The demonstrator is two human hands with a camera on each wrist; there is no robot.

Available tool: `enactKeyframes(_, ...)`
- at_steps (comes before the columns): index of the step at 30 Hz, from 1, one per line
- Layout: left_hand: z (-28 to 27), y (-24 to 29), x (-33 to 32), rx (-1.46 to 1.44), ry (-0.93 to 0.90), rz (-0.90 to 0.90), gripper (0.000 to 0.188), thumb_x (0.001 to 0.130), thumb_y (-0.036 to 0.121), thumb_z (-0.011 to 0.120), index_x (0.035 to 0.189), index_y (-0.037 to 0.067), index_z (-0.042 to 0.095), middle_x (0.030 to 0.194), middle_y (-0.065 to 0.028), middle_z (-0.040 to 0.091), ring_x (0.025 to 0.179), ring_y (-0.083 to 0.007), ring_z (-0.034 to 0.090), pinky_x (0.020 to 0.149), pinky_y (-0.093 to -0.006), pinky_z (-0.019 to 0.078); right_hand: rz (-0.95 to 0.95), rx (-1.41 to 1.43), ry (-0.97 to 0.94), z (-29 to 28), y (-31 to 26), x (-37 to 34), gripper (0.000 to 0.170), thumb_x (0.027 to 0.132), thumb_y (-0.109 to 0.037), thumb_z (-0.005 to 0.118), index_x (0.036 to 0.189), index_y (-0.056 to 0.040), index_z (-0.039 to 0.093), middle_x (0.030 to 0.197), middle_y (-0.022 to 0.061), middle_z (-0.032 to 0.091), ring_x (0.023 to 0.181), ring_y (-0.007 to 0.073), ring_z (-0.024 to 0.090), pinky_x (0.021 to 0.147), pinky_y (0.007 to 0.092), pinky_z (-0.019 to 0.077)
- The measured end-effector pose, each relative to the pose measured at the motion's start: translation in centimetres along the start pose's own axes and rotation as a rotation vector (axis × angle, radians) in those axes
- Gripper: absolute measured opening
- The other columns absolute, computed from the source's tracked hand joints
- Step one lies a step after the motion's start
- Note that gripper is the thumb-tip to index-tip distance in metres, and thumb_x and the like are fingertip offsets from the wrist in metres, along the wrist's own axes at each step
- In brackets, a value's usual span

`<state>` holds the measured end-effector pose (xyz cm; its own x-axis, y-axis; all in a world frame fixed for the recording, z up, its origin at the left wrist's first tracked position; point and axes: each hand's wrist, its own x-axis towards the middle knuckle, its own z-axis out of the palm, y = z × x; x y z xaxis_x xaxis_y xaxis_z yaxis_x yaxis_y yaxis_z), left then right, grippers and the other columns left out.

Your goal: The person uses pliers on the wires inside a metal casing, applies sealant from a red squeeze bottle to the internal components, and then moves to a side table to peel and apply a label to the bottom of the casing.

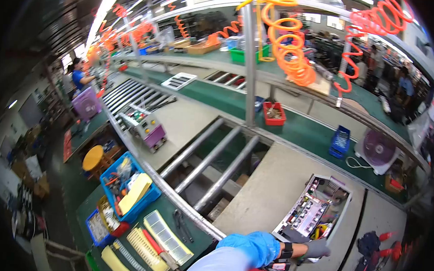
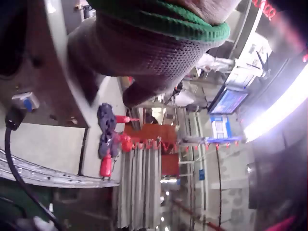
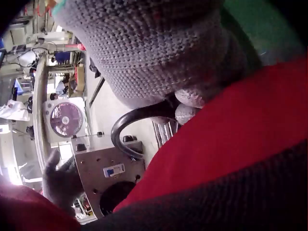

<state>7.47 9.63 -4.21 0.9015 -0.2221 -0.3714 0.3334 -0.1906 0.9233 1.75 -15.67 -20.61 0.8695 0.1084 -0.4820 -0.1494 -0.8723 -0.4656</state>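
Note:
My left hand [image 1: 316, 248], in a grey glove, rests with fairly straight fingers against the side of an open metal casing [image 1: 343, 211] full of circuit boards and wires. Its thumb points up in the right wrist view. My right hand [image 3: 154, 53], also gloved, curls its fingers round a black cable [image 3: 126, 122] that loops toward the casing's panel. On that panel sit a blue-and-white fitting [image 2: 26, 102] and a round fan opening [image 3: 115, 197]. A black plug [image 2: 16, 117] is right beside the fitting. The right hand is outside the head view.
Red-handled tools [image 1: 375, 256] lie right of the casing. Metal rollers [image 1: 211, 159] and a boxy control unit [image 1: 146, 129] are to the left. A blue bin [image 1: 147, 198] of tools stands on the green side table. Orange coiled hoses [image 1: 290, 46] hang overhead.

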Motion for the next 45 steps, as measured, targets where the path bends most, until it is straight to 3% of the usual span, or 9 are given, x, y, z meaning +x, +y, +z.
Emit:
enactKeyframes(8,0.9,-2.7,-5.2,0.471,0.070,0.551,0.056,0.094,0.034,0.061,0.137,-0.001,0.050,0.120,-0.0201,0.064,0.110,-0.0299,0.066,0.094,-0.0389,0.0525,-0.179,0.565,0.553,3.3,7.5,-8.0,0.047,0.099,-0.045,0.053,0.086,-0.0023,0.068,0.070,0.0054,0.063,0.057,0.0163,0.060,0.051,0.0370,0.0496)
enactKeyframes(10,0.0,-2.1,-7.8,0.282,-0.280,0.361,0.061,0.098,0.033,0.060,0.147,0.000,0.043,0.137,-0.0196,0.056,0.126,-0.0274,0.057,0.108,-0.0357,0.0436,-0.284,0.964,0.172,-6.1,-5.2,-13.5,0.050,0.101,-0.048,0.051,0.096,0.0001,0.065,0.078,0.0103,0.066,0.068,0.0178,0.065,0.061,0.0357,0.0545)
enactKeyframes(15,-0.9,-2.5,-14.2,-0.192,-0.393,0.190,0.049,0.106,0.033,0.051,0.142,0.000,0.046,0.125,-0.0128,0.061,0.111,-0.0202,0.059,0.097,-0.0334,0.0475,-0.962,0.363,0.101,-9.7,-18.8,-12.3,0.047,0.106,-0.033,0.043,0.140,-0.0009,0.053,0.122,0.0154,0.065,0.116,0.0253,0.061,0.103,0.0376,0.0446)
enactKeyframes(16,-1.6,-3.0,-15.3,-0.410,-0.391,0.073,0.044,0.106,0.032,0.050,0.138,0.000,0.050,0.116,-0.0099,0.064,0.100,-0.0162,0.062,0.088,-0.0318,0.0513,-0.671,0.687,-0.350,-9.3,-20.2,-12.7,0.052,0.105,-0.035,0.045,0.143,-0.0005,0.048,0.127,0.0148,0.062,0.121,0.0250,0.057,0.107,0.0364,0.0412)
enactKeyframes(18,-4.2,-5.6,-17.5,-0.084,-0.065,0.116,0.034,0.105,0.026,0.052,0.128,0.001,0.058,0.092,-0.0060,0.066,0.083,-0.0141,0.064,0.077,-0.0305,0.0528,-0.482,0.739,-0.729,-6.6,-20.6,-11.0,0.057,0.104,-0.039,0.048,0.147,-0.0015,0.043,0.127,0.0150,0.063,0.121,0.0255,0.058,0.104,0.0381,0.0436)
enactKeyframes(25,-13.2,-21.8,-35.9,0.609,1.168,-0.478,0.032,0.098,0.028,0.055,0.103,0.001,0.071,0.104,-0.0235,0.071,0.089,-0.0369,0.068,0.074,-0.0432,0.0529,-0.490,-0.638,-0.159,3.3,-9.3,-10.9,0.066,0.087,-0.049,0.063,0.133,-0.0030,0.055,0.131,0.0211,0.056,0.120,0.0383,0.053,0.104,0.0518,0.0379)
enactKeyframes(34,-8.4,-28.1,-49.5,0.762,1.030,-1.118,0.034,0.093,0.028,0.058,0.102,-0.004,0.064,0.102,-0.0288,0.068,0.097,-0.0442,0.066,0.083,-0.0517,0.0508,-0.641,-0.671,-0.074,3.9,-7.3,-10.6,0.050,0.083,-0.036,0.070,0.121,-0.0046,0.060,0.112,0.0176,0.063,0.104,0.0352,0.060,0.091,0.0496,0.0438)
enactKeyframes(39,-5.9,-26.1,-42.4,0.747,1.251,-0.689,0.042,0.091,0.026,0.063,0.119,-0.005,0.063,0.120,-0.0277,0.064,0.115,-0.0383,0.060,0.094,-0.0451,0.0485,-0.514,-0.199,0.154,4.9,-5.1,-9.9,0.048,0.082,-0.035,0.071,0.115,-0.0033,0.058,0.110,0.0185,0.061,0.097,0.0348,0.060,0.084,0.0489,0.0472)
enactKeyframes(45,-4.0,-17.4,-30.1,0.476,0.870,-0.194,0.034,0.091,0.018,0.066,0.115,-0.005,0.065,0.109,-0.0184,0.070,0.101,-0.0292,0.067,0.091,-0.0365,0.0509,0.017,-0.087,-0.140,4.2,-1.5,-8.7,0.050,0.082,-0.037,0.069,0.116,-0.0013,0.058,0.116,0.0223,0.059,0.108,0.0370,0.061,0.091,0.0479,0.0501)
